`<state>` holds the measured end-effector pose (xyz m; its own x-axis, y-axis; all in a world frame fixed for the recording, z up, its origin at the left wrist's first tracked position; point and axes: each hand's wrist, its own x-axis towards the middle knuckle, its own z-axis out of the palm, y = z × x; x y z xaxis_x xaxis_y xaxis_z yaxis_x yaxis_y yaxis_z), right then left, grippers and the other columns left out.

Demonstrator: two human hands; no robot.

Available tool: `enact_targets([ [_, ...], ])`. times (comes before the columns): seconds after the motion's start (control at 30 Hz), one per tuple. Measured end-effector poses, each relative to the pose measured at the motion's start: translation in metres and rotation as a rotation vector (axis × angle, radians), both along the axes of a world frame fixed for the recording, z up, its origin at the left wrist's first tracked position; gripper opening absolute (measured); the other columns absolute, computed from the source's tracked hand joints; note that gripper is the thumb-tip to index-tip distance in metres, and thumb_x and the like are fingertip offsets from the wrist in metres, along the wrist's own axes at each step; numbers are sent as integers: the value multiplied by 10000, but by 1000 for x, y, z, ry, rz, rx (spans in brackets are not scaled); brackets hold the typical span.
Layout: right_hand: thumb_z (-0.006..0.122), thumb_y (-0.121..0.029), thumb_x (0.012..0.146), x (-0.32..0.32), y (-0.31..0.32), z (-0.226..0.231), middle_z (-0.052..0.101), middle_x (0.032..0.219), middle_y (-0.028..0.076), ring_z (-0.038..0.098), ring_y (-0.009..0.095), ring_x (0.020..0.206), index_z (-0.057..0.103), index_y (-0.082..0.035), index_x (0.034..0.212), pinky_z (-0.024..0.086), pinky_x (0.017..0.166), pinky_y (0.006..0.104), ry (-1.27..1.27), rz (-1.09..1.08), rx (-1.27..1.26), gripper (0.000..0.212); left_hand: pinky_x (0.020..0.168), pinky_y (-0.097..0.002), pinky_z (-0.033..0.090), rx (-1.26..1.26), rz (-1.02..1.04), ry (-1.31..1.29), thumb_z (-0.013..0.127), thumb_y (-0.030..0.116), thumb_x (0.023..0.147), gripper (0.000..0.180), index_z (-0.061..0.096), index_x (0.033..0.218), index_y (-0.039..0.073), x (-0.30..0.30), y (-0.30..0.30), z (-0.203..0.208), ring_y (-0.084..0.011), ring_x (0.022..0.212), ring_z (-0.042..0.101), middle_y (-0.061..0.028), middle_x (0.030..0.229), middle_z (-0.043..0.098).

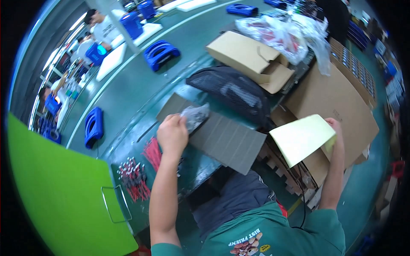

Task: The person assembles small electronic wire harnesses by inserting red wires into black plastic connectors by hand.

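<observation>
My left hand (173, 133) is closed on a small clear plastic bag (195, 117), whose contents I cannot make out. Below that bag lies a flat grey-brown cardboard sheet (230, 138), reaching past the bench edge towards my lap. Off to the right, my right hand (335, 127) grips a pale yellow sheet (303, 138) by its far right edge, above the cardboard boxes. Its fingers are partly hidden behind the sheet. Left of my left forearm are a bundle of red wires (152, 154) and a pile of red and black wires with white ends (133, 178).
A black mesh bag (232, 89) lies beyond the cardboard. Behind it are an opened carton (245, 55) and clear plastic bags (282, 36). A large carton flap (337, 106) rises at right. Blue plastic housings (160, 54) sit along the green bench; a bright green panel (64, 183) stands left.
</observation>
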<state>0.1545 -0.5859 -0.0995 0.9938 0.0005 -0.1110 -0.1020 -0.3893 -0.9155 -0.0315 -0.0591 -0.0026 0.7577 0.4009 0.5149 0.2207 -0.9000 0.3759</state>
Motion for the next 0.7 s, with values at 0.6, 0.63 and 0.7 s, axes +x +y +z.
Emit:
enact_targets([
  [0.6,565,-87,824,101,194,-147,608,766,57,561,123,640,618,-20,949,463,540,251,211,-1,560,152,658,-313,452,-82,19,97,607,108,777,153,617,780,-45,5,-12,8,-273,720,601,-160,818,626],
  [0.63,574,-83,812,102,218,-145,611,763,58,569,131,652,620,-9,937,469,567,257,164,47,612,153,658,-313,452,-72,29,106,607,108,777,153,617,780,-45,2,-12,10,-273,720,601,-160,818,626],
  [0.7,582,-80,800,110,247,-152,615,761,58,576,140,664,623,1,924,475,593,262,128,102,675,154,643,-298,444,-74,64,103,604,94,784,146,614,788,-51,-3,-12,12,-243,697,591,-149,804,624],
])
